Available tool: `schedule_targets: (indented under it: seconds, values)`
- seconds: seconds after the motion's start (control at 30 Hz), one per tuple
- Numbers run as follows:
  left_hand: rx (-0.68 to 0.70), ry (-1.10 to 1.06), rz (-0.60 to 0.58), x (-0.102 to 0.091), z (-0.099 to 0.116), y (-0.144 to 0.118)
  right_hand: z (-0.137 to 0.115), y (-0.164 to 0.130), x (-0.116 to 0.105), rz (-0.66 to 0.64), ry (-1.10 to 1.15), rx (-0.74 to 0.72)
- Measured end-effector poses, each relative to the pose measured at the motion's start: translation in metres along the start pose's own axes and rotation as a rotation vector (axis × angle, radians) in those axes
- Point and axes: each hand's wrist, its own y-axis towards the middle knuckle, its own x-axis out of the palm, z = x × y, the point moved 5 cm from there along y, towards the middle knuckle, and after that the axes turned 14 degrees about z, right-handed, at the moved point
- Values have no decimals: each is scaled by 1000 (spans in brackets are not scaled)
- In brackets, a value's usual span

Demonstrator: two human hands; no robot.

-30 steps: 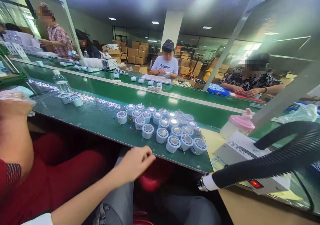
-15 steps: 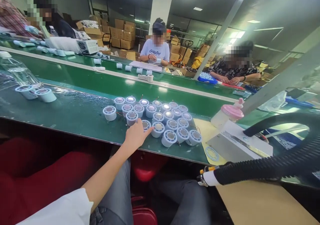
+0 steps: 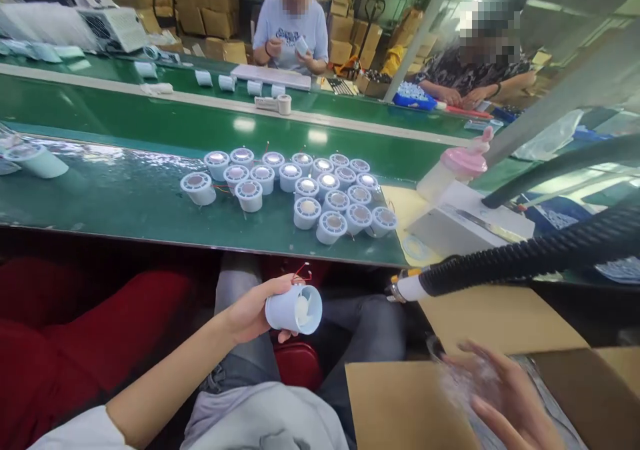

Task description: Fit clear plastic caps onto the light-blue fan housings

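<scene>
- Apparently, a pair of pale housings [image 3: 43,161] sits alone at the left end of the bench [image 3: 125,203]; one is cropped by the frame edge, so its condition is unclear.
- Towards the middle, a group of standing housings [image 3: 307,188] shows slotted faces upward, a few with leads trailing. Most pieces are here; whether they are finished cannot be told, and nearer ones partly cover those behind.
- Below the bench edge, the left hand [image 3: 247,313] has its fingers wrapped round one held housing [image 3: 284,313], tilted, mouth towards the camera. A white fan [image 3: 303,309] sits inside and red wires [image 3: 300,277] stick out on top, so those parts seem already fitted. Its far end is hidden.
- Further right, a black hose [image 3: 500,257] reaches in above an open carton [image 3: 395,397].
- Rightmost, the right hand [image 3: 520,397] is blurred over the carton, thumb and fingers seemingly parted around clear film [image 3: 463,383]; I cannot tell whether they grip it. The held housing is bare of film, so handling looks part-way. The carton's contents are largely covered.
</scene>
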Motion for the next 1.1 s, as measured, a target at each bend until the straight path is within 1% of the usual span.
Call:
schedule_targets:
  seconds: [0.03,0.07,0.1,0.13,0.2,0.23,0.27,0.3,0.37,0.43,0.47,0.5,0.53,0.57,0.63,0.67,0.7,0.73,0.77,0.83,0.9,0.97,1.1]
  values:
    - [-33,-5,-52,6,-3,-1,-6,-2,13,-48,66,15]
    - [-60,-18,-97,11,-6,-1,-15,-2,25,-68,164,25]
    - [-83,-29,-131,14,-7,-2,-26,-1,40,-118,249,18]
    - [-106,-30,-148,17,-8,-2,-38,1,55,-195,290,0]
    - [-166,2,-142,18,-11,0,-65,5,81,-368,253,-119]
    - [-198,36,-137,17,-13,2,-77,7,91,-439,199,-202]
    - [-221,87,-134,17,-14,4,-87,9,98,-481,137,-299]
    - [-234,151,-140,17,-15,6,-96,12,104,-494,67,-396]
    - [-243,284,-182,18,-15,10,-108,17,113,-440,-104,-555]
    - [-254,379,-238,21,-13,12,-111,22,122,-380,-304,-645]
    - [-250,421,-254,23,-11,12,-111,23,126,-370,-386,-654]
    - [-208,493,-264,24,-7,11,-110,24,131,-376,-443,-642]
    - [-114,612,-265,26,-1,10,-109,25,135,-401,-470,-621]
    - [22,770,-254,28,6,8,-108,25,138,-444,-470,-596]
    - [331,1108,-189,32,19,2,-108,23,143,-549,-406,-537]
    - [452,1232,-142,34,24,-2,-108,22,144,-599,-354,-501]
    - [524,1294,-91,35,27,-5,-108,21,145,-633,-294,-454]
    - [564,1311,-39,35,28,-8,-108,22,145,-640,-235,-397]
    - [588,1294,4,34,29,-10,-107,23,145,-617,-183,-339]
    - [627,1200,72,31,28,-11,-104,27,145,-520,-112,-252]
    - [671,1093,116,27,27,-10,-102,29,145,-418,-77,-222]
    - [727,1020,117,23,25,-7,-102,29,144,-351,-61,-238]
    - [821,960,13,18,17,0,-109,27,139,-292,-29,-274]
